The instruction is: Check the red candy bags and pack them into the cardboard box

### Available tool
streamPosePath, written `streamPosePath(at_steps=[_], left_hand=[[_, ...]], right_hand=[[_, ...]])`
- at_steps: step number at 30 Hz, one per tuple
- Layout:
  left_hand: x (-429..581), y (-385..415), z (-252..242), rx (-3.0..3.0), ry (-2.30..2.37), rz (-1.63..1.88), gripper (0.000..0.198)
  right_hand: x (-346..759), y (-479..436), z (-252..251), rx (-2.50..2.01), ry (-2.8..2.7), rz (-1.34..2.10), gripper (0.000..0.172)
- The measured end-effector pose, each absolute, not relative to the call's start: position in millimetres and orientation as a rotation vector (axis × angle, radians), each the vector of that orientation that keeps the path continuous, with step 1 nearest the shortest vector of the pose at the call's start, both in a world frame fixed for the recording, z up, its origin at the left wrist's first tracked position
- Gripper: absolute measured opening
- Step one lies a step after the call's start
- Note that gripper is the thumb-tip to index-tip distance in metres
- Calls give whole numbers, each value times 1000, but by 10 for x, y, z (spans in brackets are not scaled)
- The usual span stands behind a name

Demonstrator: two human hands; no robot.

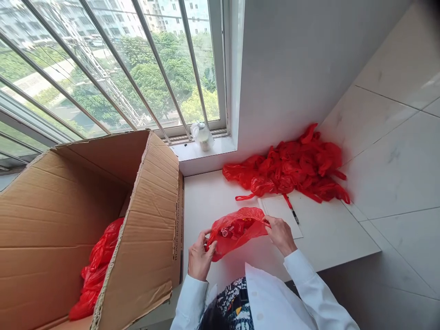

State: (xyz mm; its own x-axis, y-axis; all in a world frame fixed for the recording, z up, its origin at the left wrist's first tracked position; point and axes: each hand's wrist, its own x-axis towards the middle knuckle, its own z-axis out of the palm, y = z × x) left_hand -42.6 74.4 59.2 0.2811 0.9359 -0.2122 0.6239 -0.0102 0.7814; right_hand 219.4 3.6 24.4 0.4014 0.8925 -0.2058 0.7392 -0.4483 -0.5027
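Note:
A red plastic bag (233, 244) is spread open above the white table, with several small red and patterned items (236, 229) showing inside its mouth. My left hand (200, 256) pinches the bag's left edge between thumb and fingers. At the opposite end, my right hand (281, 233) has its fingers closed on the rim. Under and beside my right hand lies a white sheet of paper (278, 208), with a black pen (294, 214) on it.
A large open cardboard box (151, 220) stands on the left, with red bags (101, 263) inside. Crumpled red bags (292, 167) are heaped against the wall at the table's (330, 229) back. A plastic-wrapped container (202, 136) sits on the windowsill (220, 145).

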Motion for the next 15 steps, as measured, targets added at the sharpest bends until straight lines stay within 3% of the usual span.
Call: streamPosePath(at_steps=[3, 7, 11, 15], left_hand=[[-553, 765, 654, 1821, 1596, 375, 27], [-560, 839, 792, 1702, 1599, 457, 34], [-405, 933, 954, 1428, 1344, 726, 38], [-344, 915, 970, 1486, 1265, 707, 40]], right_hand=[[2180, 117, 373, -1970, -1120, 805, 12], [2107, 279, 630, -1528, -776, 970, 32], [2008, 350, 892, -1472, -775, 872, 29], [1918, 293, 980, -1562, -1025, 888, 24]])
